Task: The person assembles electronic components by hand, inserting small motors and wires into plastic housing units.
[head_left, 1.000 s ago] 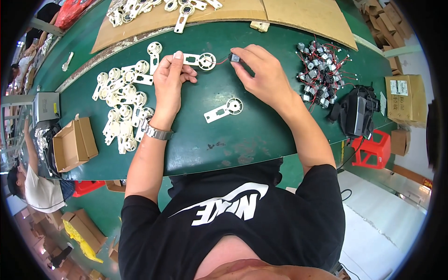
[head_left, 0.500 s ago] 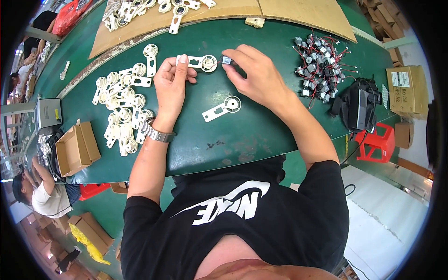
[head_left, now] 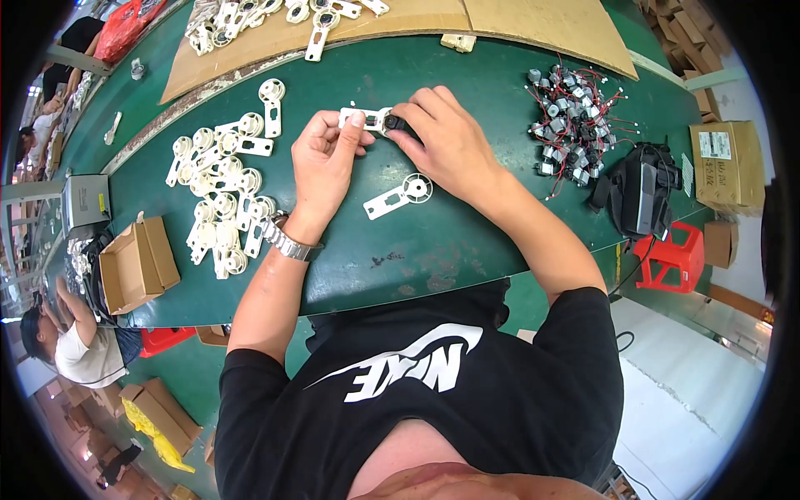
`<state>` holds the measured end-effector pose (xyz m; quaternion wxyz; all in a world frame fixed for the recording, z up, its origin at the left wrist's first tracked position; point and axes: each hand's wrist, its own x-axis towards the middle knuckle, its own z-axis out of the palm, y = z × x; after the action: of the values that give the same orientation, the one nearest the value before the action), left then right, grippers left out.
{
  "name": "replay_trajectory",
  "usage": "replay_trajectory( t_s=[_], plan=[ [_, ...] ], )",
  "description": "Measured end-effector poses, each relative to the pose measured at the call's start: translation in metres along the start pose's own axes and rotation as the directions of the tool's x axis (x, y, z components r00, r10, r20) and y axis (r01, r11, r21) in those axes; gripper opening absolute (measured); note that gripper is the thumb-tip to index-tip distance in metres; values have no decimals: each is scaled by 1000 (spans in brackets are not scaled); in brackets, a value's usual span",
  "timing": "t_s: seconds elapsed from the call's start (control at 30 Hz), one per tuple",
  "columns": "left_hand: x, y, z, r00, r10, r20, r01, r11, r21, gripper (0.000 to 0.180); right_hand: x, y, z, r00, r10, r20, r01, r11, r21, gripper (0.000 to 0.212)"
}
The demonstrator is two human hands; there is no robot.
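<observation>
White slotted bracket (head_left: 381, 121), slim, flat, pinched in left grip (head_left: 327, 158); right grip (head_left: 446, 143) holding small dark motor (head_left: 393, 122) at bracket's end.

Parts (head_left: 225, 179) left, motors (head_left: 575, 121) right

On the bench (head_left: 358, 279), between these heaps, the left hand (head_left: 323, 158) holds one part (head_left: 367, 119); at its right end, the right hand (head_left: 446, 146) holds a motor (head_left: 392, 122), perhaps touching it, though fingers hide the contact. A loose part (head_left: 400, 197) lies before the hands, nearer the wearer. A box (head_left: 158, 250) stands left of the parts; a bag (head_left: 642, 192) lies right of the motors. Behind, further parts (head_left: 320, 33) lie on a board (head_left: 550, 37).
</observation>
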<state>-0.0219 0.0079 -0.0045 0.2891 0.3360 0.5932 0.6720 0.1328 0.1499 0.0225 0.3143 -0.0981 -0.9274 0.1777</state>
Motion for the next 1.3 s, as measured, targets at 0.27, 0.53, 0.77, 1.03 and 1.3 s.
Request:
replay_trajectory(
  t_s=[0.27, 0.53, 0.77, 1.03, 1.3],
  plan=[
    [-1, 0, 1, 999, 18, -46, -18, 1000, 8, 21, 2, -7, 0, 999, 39, -3, -38, 974, 222, 24],
    [2, -1, -3, 999, 5, -37, -8, 998, -70, 21, 0, 2, 6, 998, 19, -67, -6, 982, 191, 25],
    [0, -1, 1, 999, 53, 4, -53, 998, -43, 20, -2, 1, 10, 993, 64, -95, -45, 980, 193, 25],
    [-1, 3, 1, 994, 105, -2, -105, 990, -89, 19, 3, 10, 9, 894, 448, 14, -374, 727, 576, 42],
    [-4, 0, 2, 992, 121, 41, -115, 985, -128, 17, 7, 15, -2, 789, 348, 506, -586, 182, 789, 43]
  ],
)
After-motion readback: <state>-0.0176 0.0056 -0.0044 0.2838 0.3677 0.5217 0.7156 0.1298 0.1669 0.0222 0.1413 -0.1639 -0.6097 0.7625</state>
